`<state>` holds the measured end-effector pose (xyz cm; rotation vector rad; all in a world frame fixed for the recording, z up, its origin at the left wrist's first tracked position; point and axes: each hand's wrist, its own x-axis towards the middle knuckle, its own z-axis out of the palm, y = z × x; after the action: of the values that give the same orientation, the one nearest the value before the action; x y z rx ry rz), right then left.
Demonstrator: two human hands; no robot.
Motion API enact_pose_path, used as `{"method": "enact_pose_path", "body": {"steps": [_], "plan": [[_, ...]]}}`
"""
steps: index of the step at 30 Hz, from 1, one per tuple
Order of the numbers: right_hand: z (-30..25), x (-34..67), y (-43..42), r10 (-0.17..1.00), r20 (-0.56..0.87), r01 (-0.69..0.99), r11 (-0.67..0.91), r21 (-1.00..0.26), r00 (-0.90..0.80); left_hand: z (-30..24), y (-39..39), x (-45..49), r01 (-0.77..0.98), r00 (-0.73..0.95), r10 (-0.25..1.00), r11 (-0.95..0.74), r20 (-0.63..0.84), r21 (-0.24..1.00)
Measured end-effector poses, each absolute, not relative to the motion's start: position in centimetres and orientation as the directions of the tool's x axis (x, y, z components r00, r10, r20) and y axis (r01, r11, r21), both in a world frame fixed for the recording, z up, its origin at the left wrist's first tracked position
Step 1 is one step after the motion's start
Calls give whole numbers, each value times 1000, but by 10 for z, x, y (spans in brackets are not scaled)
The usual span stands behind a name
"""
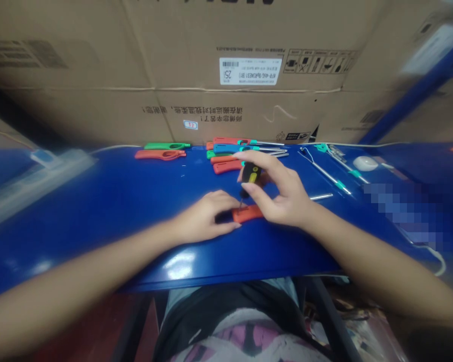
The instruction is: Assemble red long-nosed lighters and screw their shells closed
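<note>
On the blue table (109, 201) lies an orange plastic handle piece (248, 213). My left hand (206, 217) is curled around its left end and pins it to the table. My right hand (277, 193) grips a small black and yellow screwdriver (250, 174) held upright, its tip touching the orange piece.
At the table's back lie a green handle (166, 146) and an orange handle (160, 155), a cluster of orange, blue and green lighters (232, 151) and thin metal rods with teal ends (324, 173). A white round object (365, 163) sits at right. Cardboard boxes (226, 65) wall off the rear.
</note>
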<state>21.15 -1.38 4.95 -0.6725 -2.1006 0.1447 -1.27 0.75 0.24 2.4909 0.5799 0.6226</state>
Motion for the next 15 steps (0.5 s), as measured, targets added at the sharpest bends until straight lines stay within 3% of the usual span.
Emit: {"method": "enact_pose_path", "body": {"steps": [4, 10, 15], "plan": [[48, 212, -9, 409, 816, 428, 875, -224, -409, 1, 7, -13, 272, 798, 503, -791, 330, 549], [60, 209, -13, 443, 705, 308, 896, -321, -554, 3, 7, -11, 280, 801, 509, -783, 316, 555], [55, 209, -16, 359, 809, 407, 898, -165, -466, 1, 7, -12, 295, 790, 526, -777, 317, 556]]}}
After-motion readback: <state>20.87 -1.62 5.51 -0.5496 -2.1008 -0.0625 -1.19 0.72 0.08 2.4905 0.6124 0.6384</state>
